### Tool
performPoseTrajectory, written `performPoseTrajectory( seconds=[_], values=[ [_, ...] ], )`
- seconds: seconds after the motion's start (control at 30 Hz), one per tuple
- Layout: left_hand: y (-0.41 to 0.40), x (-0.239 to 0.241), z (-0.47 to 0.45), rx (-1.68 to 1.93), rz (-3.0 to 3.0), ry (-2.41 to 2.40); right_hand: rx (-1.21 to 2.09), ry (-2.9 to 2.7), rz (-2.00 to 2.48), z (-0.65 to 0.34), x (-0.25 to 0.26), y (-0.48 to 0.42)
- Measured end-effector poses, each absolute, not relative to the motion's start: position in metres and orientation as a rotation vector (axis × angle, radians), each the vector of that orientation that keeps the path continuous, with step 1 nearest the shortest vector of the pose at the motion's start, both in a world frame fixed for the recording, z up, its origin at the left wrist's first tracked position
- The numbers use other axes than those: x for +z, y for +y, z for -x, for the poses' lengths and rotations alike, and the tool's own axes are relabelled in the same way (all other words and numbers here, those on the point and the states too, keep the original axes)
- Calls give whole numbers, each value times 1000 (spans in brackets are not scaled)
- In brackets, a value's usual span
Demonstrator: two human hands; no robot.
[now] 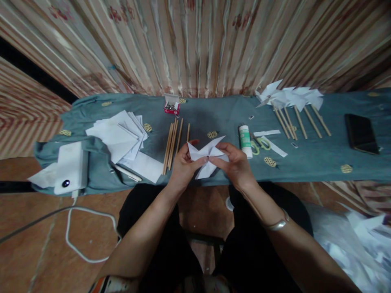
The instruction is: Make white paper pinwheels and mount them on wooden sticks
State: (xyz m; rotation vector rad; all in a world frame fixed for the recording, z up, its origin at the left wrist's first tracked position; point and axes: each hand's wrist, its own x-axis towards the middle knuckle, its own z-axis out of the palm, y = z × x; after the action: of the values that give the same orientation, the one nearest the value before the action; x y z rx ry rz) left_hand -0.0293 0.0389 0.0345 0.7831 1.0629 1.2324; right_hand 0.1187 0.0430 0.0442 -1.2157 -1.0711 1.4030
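Both of my hands hold a folded white paper pinwheel just above the near edge of a grey-blue cloth-covered table. My left hand pinches its left side with thumb and fingers closed. My right hand grips the right side, fingers curled onto the folded centre. A bundle of thin wooden sticks lies just left of my hands. A white and green glue stick stands right of them, with green-handled scissors beside it.
A stack of white paper squares lies at the left, beside a white device with a cable. A small red box of pins sits at the back. Finished pinwheels on sticks and a black phone lie at the right.
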Motion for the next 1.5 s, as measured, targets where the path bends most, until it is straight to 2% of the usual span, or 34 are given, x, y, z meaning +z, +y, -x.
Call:
performPoseTrajectory(
  seconds=[0.67, 0.97, 1.13, 1.3, 1.5],
  values=[
    [34, 38, 24, 1243, -745, 1078, 1584, -946, 1184, -122, 43, 45],
    [39, 35, 27, 1340, -730, 1098, 1482, -897, 1177, -134, 43, 57],
    [69, 23, 50, 1374, -1178, 1350, 1478, -833, 1127, -143, 46, 60],
    [96, 14, 60, 1096, -1782, 1605, 1507, -799, 1113, -149, 43, 62],
    [110, 11, 57, 943, -1992, 1713, 1487, -856, 1132, -155, 42, 62]
  ],
)
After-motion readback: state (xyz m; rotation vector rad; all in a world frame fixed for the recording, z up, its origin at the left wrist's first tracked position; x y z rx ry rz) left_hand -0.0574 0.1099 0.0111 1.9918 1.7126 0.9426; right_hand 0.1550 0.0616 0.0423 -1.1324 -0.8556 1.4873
